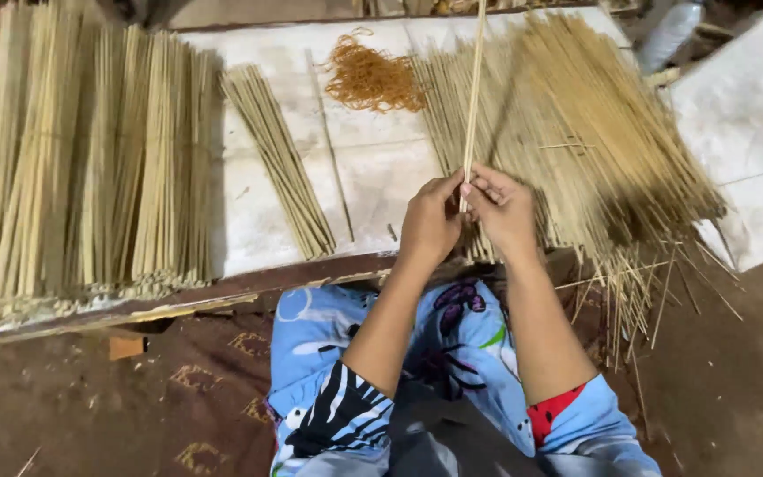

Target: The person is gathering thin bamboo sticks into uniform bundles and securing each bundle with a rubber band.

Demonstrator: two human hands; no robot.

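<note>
Sticks (472,97), a thin pale bunch, stand nearly upright above the board (373,177), their lower ends pinched between both hands. Bundles (90,168) of pale sticks fill the board's left side, lying side by side. A loose heap (593,132) of sticks spreads over the right side, some ends hanging past the edge. A smaller bundle (280,159) lies slantwise near the middle. Orange rubber bands (373,78) sit in a tangle at the far edge. The left hand (430,221) and right hand (501,210) touch each other, fingers curled shut around the upright sticks.
</note>
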